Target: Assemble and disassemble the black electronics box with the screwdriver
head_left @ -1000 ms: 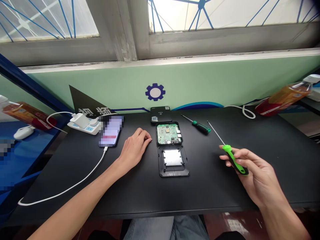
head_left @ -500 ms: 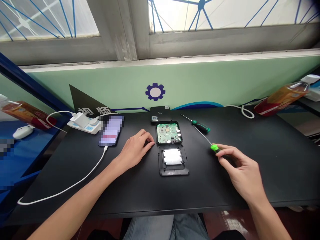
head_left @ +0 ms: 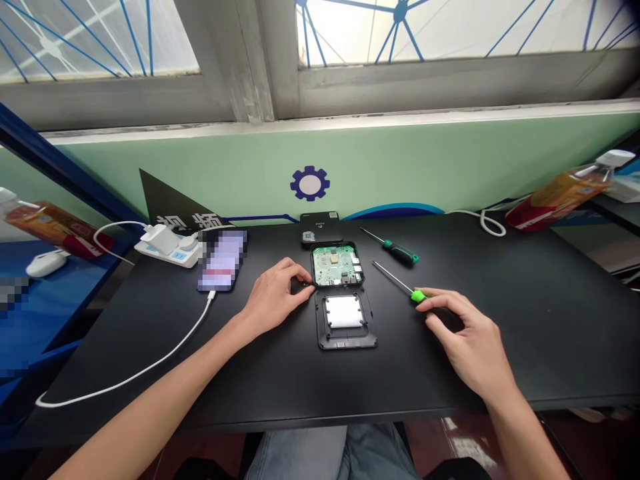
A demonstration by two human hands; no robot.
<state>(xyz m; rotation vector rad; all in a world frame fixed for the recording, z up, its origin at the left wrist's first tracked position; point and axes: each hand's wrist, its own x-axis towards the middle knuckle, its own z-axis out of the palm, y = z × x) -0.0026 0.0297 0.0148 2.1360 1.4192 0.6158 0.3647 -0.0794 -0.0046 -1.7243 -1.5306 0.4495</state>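
Observation:
An opened black device lies mid-table: a base with a green circuit board point(head_left: 337, 265) and, nearer me, its cover point(head_left: 345, 319) with a white pad inside. My left hand point(head_left: 278, 297) rests on the table with fingertips pinched at the base's left edge; whatever they hold is too small to make out. My right hand point(head_left: 467, 340) is curled round the bright green handle of a screwdriver point(head_left: 400, 285), whose thin shaft points toward the board.
A second dark green screwdriver point(head_left: 393, 247) lies behind the device, next to a small black box point(head_left: 321, 228). A phone point(head_left: 221, 260) on a white cable and a power strip point(head_left: 167, 243) sit at the left. Bottles lie at both far sides.
My right hand has lowered and moved left with the screwdriver, bringing its tip close to the board. My left fingers have slid right to the base's edge.

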